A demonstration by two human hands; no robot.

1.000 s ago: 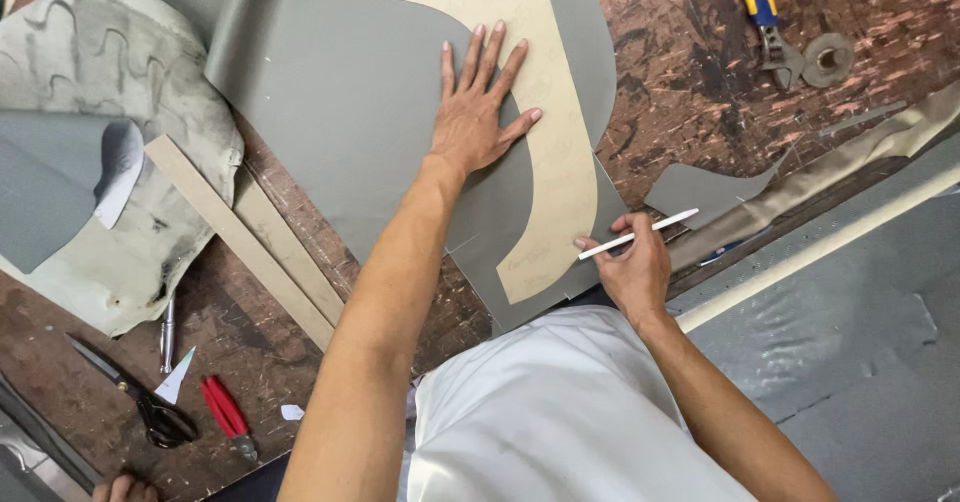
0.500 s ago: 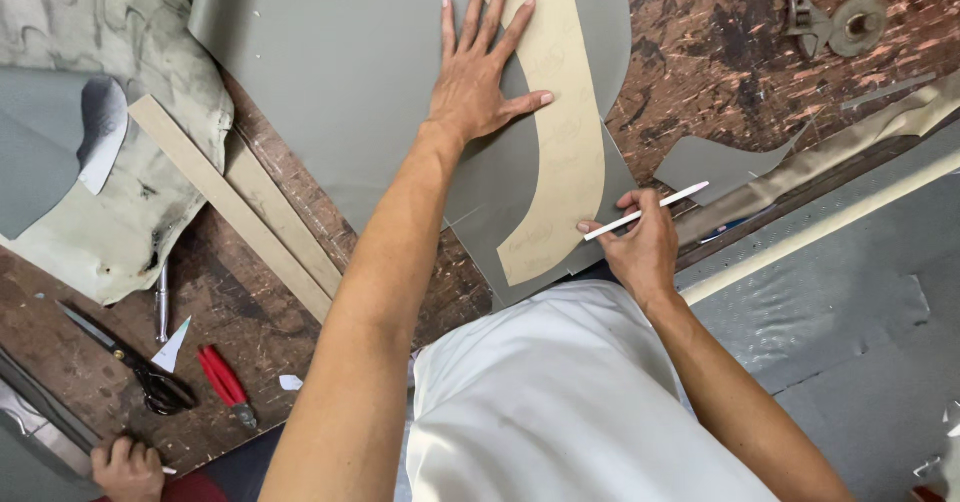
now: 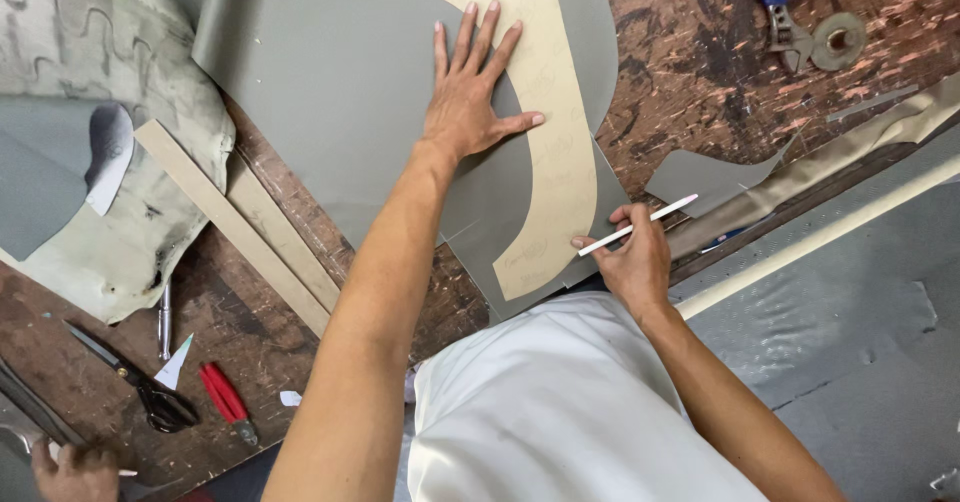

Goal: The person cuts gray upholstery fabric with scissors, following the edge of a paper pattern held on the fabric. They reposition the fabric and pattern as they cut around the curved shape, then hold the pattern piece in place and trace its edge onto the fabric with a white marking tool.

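change: left hand (image 3: 470, 112) still flat, same spot on the sheet; right hand (image 3: 632, 260) with marker edged lower along the pattern edge
left hand: released, fingers spread, pressing tan pattern (image 3: 545, 132) onto grey sheet (image 3: 340, 92)
right hand: grasping white marker (image 3: 636, 226), tip at pattern's lower right edge
nearby: scissors (image 3: 135, 382), red pliers (image 3: 225, 400), wood strips (image 3: 235, 224), wrench (image 3: 778, 7)

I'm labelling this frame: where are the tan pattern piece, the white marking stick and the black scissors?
tan pattern piece (image 3: 556, 177), head view, middle of curved strip
white marking stick (image 3: 640, 224), head view, mid-shaft
black scissors (image 3: 160, 407), head view, handle loops
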